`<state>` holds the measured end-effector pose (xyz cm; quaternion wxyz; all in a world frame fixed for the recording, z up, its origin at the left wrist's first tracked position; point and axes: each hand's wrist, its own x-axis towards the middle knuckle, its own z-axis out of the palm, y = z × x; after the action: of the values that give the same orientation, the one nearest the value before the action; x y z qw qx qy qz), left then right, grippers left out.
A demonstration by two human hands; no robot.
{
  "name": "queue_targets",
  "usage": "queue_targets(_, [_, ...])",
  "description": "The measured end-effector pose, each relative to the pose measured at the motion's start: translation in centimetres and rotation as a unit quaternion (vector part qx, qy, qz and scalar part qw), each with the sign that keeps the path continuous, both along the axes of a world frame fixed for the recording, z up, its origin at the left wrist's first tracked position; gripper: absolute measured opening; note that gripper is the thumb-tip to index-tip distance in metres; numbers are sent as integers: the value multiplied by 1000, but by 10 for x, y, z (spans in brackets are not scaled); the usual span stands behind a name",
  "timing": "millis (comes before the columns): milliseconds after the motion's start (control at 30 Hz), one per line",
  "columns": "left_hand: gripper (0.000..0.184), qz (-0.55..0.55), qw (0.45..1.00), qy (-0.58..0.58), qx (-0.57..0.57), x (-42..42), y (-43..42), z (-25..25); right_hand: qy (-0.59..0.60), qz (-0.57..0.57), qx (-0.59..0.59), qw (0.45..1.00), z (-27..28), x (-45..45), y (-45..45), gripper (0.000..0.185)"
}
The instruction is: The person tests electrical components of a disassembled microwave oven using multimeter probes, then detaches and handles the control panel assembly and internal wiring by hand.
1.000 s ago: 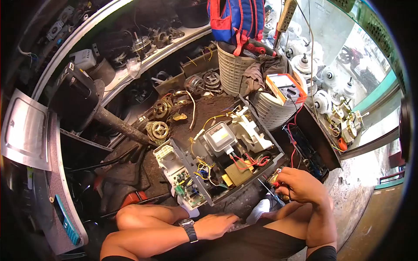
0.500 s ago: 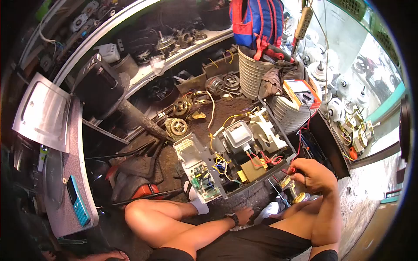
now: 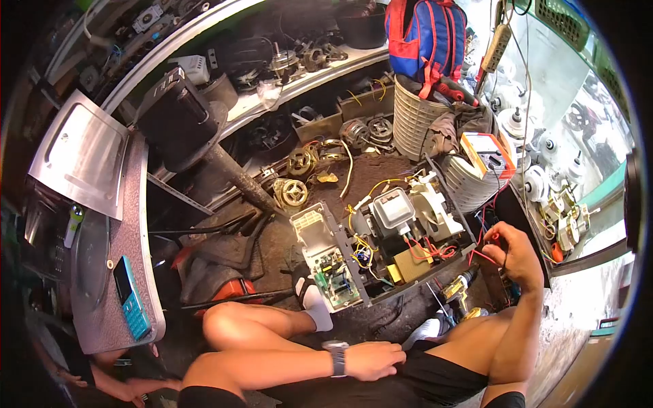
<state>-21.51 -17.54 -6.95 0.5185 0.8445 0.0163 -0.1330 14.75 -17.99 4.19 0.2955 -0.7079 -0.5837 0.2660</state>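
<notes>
My left hand [image 3: 373, 360], with a watch [image 3: 337, 358] on its wrist, rests on my lap; its fingers are close together and bent, and I cannot make out anything in them. My right hand [image 3: 515, 256] is raised at the right, fingers closed on a red wire [image 3: 484, 256]. Just left of it lies an opened appliance chassis [image 3: 403, 285] holding a metal box-shaped part [image 3: 393, 209], a yellow-brown transformer [image 3: 413, 264] and red wires. A green circuit board [image 3: 336, 277] sits at its left side. A multimeter [image 3: 494, 162] stands in an orange case above my right hand.
A blue phone [image 3: 136, 314] lies on a speckled board [image 3: 129, 245] at the left. Behind are a motor coil [image 3: 294, 193], a ribbed bin [image 3: 413, 122] and a backpack [image 3: 430, 41]. A yellow drill [image 3: 457, 291] lies below the chassis. At the lower left is another person's arm [image 3: 126, 387].
The view has swung left, so the scene sits further right. My left hand has moved back from near the floor onto my lap. My right hand has lifted, with the red wire.
</notes>
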Motion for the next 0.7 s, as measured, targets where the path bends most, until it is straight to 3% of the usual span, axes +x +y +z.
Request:
queue_targets(67, [35, -37, 994, -14, -100, -12, 38, 59, -23, -73, 22, 997, 7, -1, 1, 19])
queue_targets(133, [41, -29, 994, -2, -106, -23, 92, 100, -47, -81, 46, 995, 1, 5, -2, 26])
queue_targets(167, [34, 46, 994, -1, -101, -33, 122, 128, -69, -96, 72, 990, -4, 9, -3, 27])
queue_targets(200, [25, 179, 984, -3, -20, -49, 146, 144, -91, -111, 97, 985, -8, 12, -4, 29])
queue_targets(233, [20, 313, 944, -98, 30, -65, 175, 123, -99, -113, 88, 985, -11, 15, -7, 32])
queue_targets(267, [18, 424, 892, -116, 101, -84, 203, 108, -99, -114, 88, 985, -14, 14, -8, 32])
queue_targets(333, [30, 648, 747, -76, 129, -118, 253, 50, -58, -141, 31, 988, -18, 12, -10, 35])
queue_targets(367, [30, 651, 745, -74, 126, -121, 257, 32, -70, -141, 21, 987, -19, 9, -12, 38])
queue_targets(433, [51, 712, 702, -17, -20, -127, 262, 17, -71, -129, 23, 989, -24, 6, -14, 39])
queue_targets(467, [72, 700, 690, 45, -178, -125, 254, 20, -74, -123, 25, 989, -25, 4, -13, 40])
queue_targets(533, [78, 622, 680, 52, -386, -132, 249, -27, -71, -118, 5, 990, -19, -2, -11, 41])
queue_targets(600, [80, 549, 700, -15, -456, -117, 225, -18, -92, -101, 25, 990, -19, -4, -10, 41])
queue_targets(700, [68, 556, 697, -14, -453, -107, 212, -19, -90, -89, 29, 992, -19, -9, -6, 41])
